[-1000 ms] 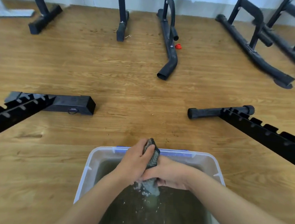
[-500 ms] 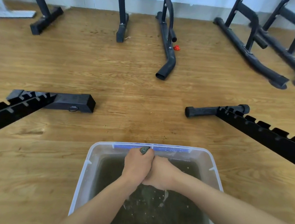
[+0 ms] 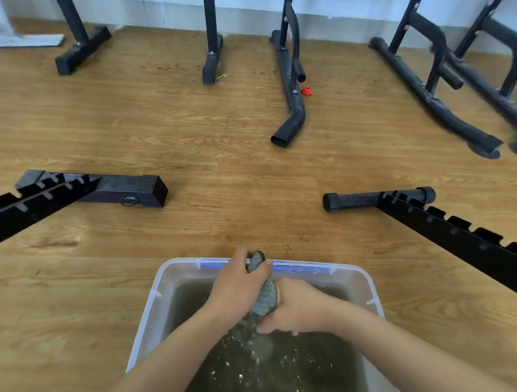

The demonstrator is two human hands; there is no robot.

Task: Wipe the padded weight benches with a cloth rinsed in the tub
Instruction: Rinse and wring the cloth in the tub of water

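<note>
A grey knitted cloth (image 3: 264,295) is twisted into a roll above the clear plastic tub (image 3: 154,305), which holds murky dark water. My left hand (image 3: 238,284) grips the cloth's upper end near the tub's far rim. My right hand (image 3: 296,311) grips its lower part just above the water. Drops and foam speckle the water under the cloth. No padded bench top is in view; only black bench frames show.
Notched black bench rails run in from the left (image 3: 34,200) and the right (image 3: 452,229) on the wooden floor. Further back stand black rack legs (image 3: 210,59), a bent tube (image 3: 291,121), curved feet (image 3: 437,104) and a small red piece (image 3: 306,91).
Half a second ago both hands were pressed together low over the water with the cloth nearly hidden. Now they have drawn apart along the cloth, and its twisted length shows again.
</note>
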